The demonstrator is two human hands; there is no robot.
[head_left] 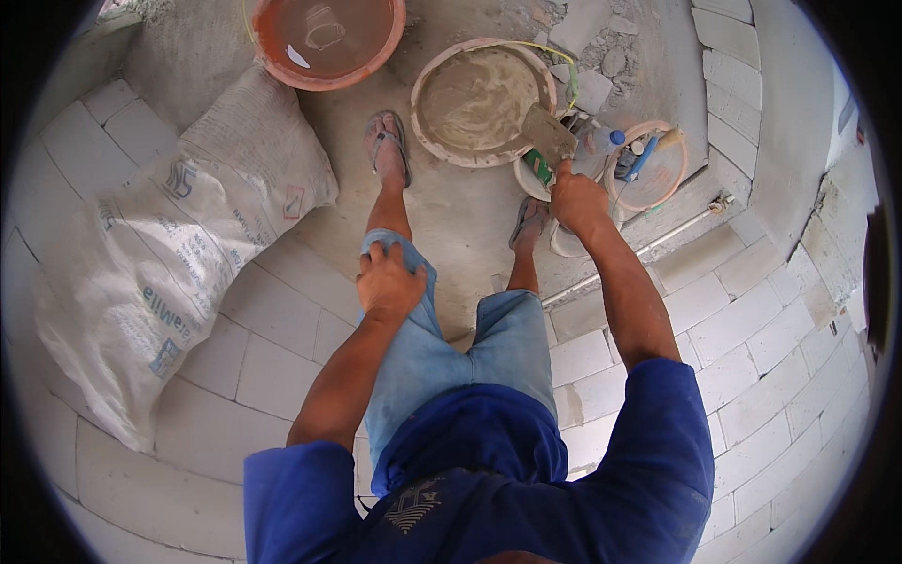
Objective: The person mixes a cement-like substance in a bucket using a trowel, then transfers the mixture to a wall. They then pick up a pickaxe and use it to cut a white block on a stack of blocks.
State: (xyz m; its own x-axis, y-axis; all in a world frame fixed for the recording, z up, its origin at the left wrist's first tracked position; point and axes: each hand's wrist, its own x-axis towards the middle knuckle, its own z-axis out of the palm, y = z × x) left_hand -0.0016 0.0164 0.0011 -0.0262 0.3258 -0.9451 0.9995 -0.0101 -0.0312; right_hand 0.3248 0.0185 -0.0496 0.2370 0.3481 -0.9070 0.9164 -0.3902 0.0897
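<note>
The right hand (576, 199) clenched the trowel (549, 133) by the tub's (470, 159) right edge, likely to steady its blade; the left hand (390, 282), holding nothing, lay on the knee (419, 254), probably for balance.

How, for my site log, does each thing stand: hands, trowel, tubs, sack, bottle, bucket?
Trowel: held, blade at the rim of the mix tub
Right hand: closed on the trowel's handle
Left hand: open, resting on the shorts
Mix tub: holding wet, grey-brown mix
Orange tub: holding murky liquid
White sack: slumped, bulging, wrinkled
Bottle: blue cap on
Pale bucket: holding several items
</note>
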